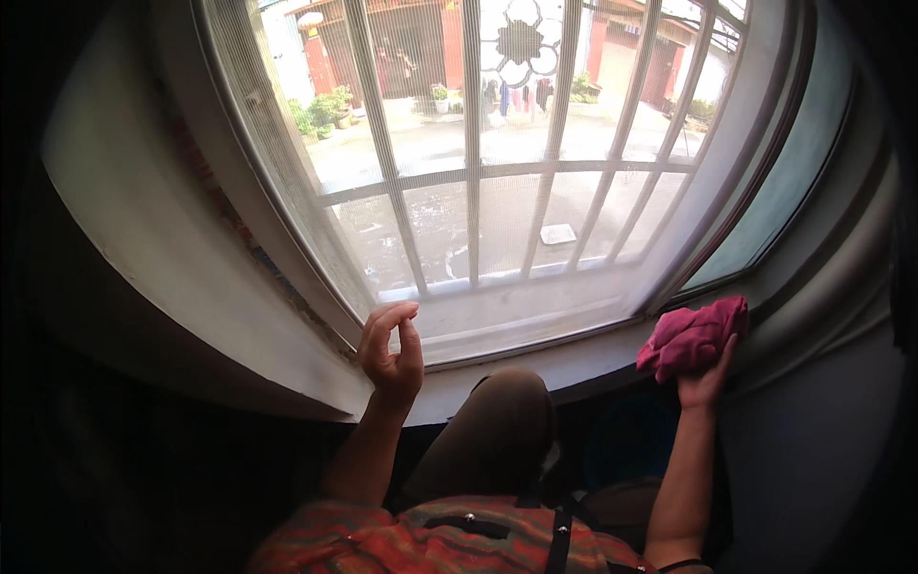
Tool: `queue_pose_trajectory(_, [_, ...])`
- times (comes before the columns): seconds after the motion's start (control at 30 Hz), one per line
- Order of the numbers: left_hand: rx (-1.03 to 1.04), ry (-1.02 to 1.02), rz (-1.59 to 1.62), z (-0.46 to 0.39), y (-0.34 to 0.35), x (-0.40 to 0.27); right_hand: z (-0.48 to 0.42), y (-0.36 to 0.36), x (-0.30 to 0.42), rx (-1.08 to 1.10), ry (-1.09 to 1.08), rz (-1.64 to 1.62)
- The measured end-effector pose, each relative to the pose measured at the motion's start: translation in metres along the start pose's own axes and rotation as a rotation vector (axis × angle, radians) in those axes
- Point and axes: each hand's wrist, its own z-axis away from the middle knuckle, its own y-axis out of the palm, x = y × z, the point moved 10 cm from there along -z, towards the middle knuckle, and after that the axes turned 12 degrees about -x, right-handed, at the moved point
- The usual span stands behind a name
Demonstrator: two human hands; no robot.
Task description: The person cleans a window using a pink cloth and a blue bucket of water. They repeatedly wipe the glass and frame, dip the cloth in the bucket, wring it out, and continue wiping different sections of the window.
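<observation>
A folded pink-red cloth [692, 337] rests in my right hand [704, 384], above the right end of the window sill and beside the frame's lower right corner. My left hand [391, 350] is raised near the lower left corner of the window screen [502, 316], its fingers curled and the thumb close to the fingertips, with no object visible between them. Whether the left hand touches the screen or frame cannot be told. Behind the mesh stand metal window bars [472, 143]. One bent knee [513, 402] reaches up to the sill between my arms.
The pale sill [459, 387] runs below the window. A sliding glass pane [774, 194] stands at the right. On the left, the wall edge [265, 265] is chipped. A dark blue round container [627, 441] sits low, in shadow. Outside are potted plants, hanging laundry and people in a doorway.
</observation>
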Motion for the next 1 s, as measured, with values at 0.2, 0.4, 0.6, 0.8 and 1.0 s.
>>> queue_pose_trajectory(0.2, [0.219,-0.121,0.207,0.045,0.047,-0.010,-0.016,0.032,0.057,0.006,-0.217,0.185])
queue_pose_trajectory(0.4, [0.501,-0.254,0.507,0.103,0.131,-0.035,-0.010,0.186,0.158,0.141,-0.707,0.445])
queue_pose_trajectory(0.6, [0.599,-0.421,0.668,0.127,0.183,-0.049,0.041,0.343,0.193,0.200,-1.306,0.757])
queue_pose_trajectory(0.8, [0.668,-0.831,0.638,0.156,0.198,-0.016,0.050,0.375,0.129,0.201,-1.708,0.903])
queue_pose_trajectory(1.0, [0.603,-0.978,0.641,0.162,0.200,0.009,0.071,0.330,0.056,0.321,-2.022,0.907])
